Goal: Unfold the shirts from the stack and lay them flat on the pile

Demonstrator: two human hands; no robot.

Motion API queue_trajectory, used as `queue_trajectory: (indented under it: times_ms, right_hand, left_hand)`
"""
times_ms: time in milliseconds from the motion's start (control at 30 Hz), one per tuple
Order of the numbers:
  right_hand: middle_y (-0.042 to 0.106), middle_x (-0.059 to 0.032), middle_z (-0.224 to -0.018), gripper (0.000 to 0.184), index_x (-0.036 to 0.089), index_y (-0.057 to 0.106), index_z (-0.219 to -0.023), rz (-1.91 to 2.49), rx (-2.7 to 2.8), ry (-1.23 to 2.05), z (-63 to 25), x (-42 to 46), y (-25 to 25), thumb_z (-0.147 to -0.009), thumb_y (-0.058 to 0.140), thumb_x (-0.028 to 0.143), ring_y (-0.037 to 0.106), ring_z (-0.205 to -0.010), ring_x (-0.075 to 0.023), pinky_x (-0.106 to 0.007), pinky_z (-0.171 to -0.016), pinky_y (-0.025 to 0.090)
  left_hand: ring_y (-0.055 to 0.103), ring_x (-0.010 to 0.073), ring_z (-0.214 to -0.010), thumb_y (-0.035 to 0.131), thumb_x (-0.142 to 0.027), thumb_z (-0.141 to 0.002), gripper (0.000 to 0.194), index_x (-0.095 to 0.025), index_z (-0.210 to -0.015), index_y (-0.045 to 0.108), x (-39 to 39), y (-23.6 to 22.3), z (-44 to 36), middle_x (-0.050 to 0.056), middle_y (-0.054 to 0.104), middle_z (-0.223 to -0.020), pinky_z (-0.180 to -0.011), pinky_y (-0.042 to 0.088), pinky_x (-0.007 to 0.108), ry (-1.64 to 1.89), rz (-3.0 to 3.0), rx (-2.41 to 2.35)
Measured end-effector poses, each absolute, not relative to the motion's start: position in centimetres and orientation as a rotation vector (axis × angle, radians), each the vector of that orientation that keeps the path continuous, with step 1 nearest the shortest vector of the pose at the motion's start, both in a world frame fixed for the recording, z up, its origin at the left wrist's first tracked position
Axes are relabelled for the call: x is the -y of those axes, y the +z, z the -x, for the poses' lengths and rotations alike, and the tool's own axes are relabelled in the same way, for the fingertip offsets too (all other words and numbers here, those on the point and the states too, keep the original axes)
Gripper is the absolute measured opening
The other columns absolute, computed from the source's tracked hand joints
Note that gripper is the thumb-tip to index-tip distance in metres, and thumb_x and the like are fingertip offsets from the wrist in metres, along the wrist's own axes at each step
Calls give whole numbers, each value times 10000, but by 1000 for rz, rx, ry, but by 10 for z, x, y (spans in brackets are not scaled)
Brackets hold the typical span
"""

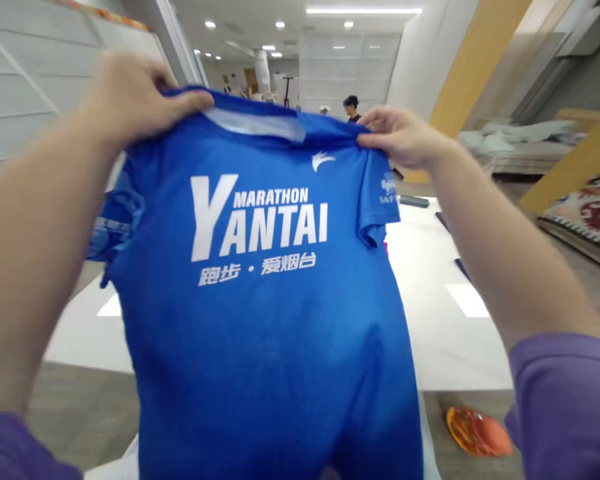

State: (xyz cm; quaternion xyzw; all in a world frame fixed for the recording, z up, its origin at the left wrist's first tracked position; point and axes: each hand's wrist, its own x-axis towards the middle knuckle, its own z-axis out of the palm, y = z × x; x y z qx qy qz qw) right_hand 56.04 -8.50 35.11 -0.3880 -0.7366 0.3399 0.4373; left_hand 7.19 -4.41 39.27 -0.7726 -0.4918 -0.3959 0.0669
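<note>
A blue short-sleeved T-shirt [265, 320] hangs upright in front of me, its printed side facing me with "Marathon Yantai" in white letters. My left hand [135, 100] pinches one shoulder of it, thumb along the collar edge. At the opposite shoulder, my right hand [397, 137] grips the cloth between thumb and fingers. Between the two hands the neckline is stretched nearly straight, showing a pale inner strip. Both sleeves dangle below the hands. The shirt's bottom runs out of the picture.
Behind the shirt stands a white table [440, 347] with a dark object [413, 201] near its far side. An orange and red item [477, 432] lies on the floor at lower right. A bed-like surface with bedding [520, 137] is at right. Another person [351, 107] is far back.
</note>
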Motion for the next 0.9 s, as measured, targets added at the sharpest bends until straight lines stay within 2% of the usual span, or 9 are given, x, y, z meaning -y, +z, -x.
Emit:
queue_trajectory:
  times_ms: [67, 133, 267, 400, 500, 600, 700, 767, 900]
  right_hand:
    - [836, -3, -991, 209, 127, 669, -1263, 1099, 1821, 897, -562, 16, 294, -1066, 691, 62, 763, -805, -75, -204, -830, 640]
    - [836, -70, -1207, 334, 153, 606, -1432, 1368, 1823, 801, -562, -39, 238, -1101, 641, 127, 779, -957, -130, -271, -920, 657]
    - [708, -228, -1519, 657, 109, 398, -1650, 1894, 1740, 506, -561, -94, 130, -1092, 675, 319, 727, -1287, -279, -388, -1105, 593]
    - [645, -291, -1583, 804, 103, 614, -1484, 2093, 1770, 487, -579, -98, 57, -930, 847, 637, 635, -1438, -424, -494, -1191, 524]
    - [754, -200, -1460, 616, 177, 766, -1299, 2128, 1858, 512, -601, -88, 34, -922, 845, 658, 689, -1369, -392, -452, -1157, 524]
    - [814, -132, -1351, 431, 217, 811, -1219, 2126, 1897, 524, -609, -77, 30, -1009, 766, 591, 737, -1258, -314, -389, -1088, 542]
    - [789, -188, -1379, 550, 202, 826, -1190, 2157, 1869, 466, -596, -62, 35, -1021, 705, 711, 697, -1314, -370, -468, -1115, 533]
    - [775, -218, -1379, 603, 194, 834, -1147, 2173, 1865, 439, -579, -49, 42, -963, 760, 763, 661, -1360, -421, -532, -1150, 513]
    - [760, -164, -1390, 394, 204, 807, -1199, 2170, 1864, 412, -554, -17, 66, -984, 853, 530, 666, -1360, -360, -544, -1183, 522]
  left_hand:
    - [673, 133, -1140, 704, -858, -934, 906, 40, -1048, 738, -18, 345, -93, 39, 805, -1119, -1215, 437, 264, -952, 2230, 1669]
    - [659, 138, -1107, 721, -835, -959, 791, -51, -1067, 752, -72, 284, -119, 45, 820, -1163, -1132, 476, 233, -841, 2226, 1834]
    - [618, 304, -1271, 841, -768, -889, 783, -68, -1219, 723, -137, 166, -161, 179, 759, -1316, -1143, 459, 405, -700, 2180, 2083]
    - [458, 454, -1487, 710, -767, -950, 889, -36, -1446, 606, -133, 97, -155, 317, 536, -1595, -1219, 340, 558, -655, 2140, 2027]
    - [483, 451, -1512, 519, -784, -1021, 826, -66, -1418, 612, -82, 75, -118, 247, 639, -1467, -1184, 349, 521, -611, 2140, 2020]
    - [660, 388, -1310, 489, -801, -1017, 728, -153, -1309, 650, 8, 62, -78, 146, 748, -1234, -1040, 449, 432, -549, 2176, 2191]
    - [745, 321, -965, 507, -861, -995, 653, -260, -1203, 657, 123, 55, -62, 75, 781, -1070, -817, 486, 386, -383, 2245, 2518]
    - [750, 325, -867, 503, -911, -967, 655, -293, -1116, 659, 197, 50, -66, 59, 782, -983, -735, 460, 383, -168, 2273, 2651]
    - [792, 391, -951, 587, -919, -894, 634, -304, -1037, 634, 298, 42, -88, 99, 806, -1075, -743, 482, 425, -135, 2226, 2688]
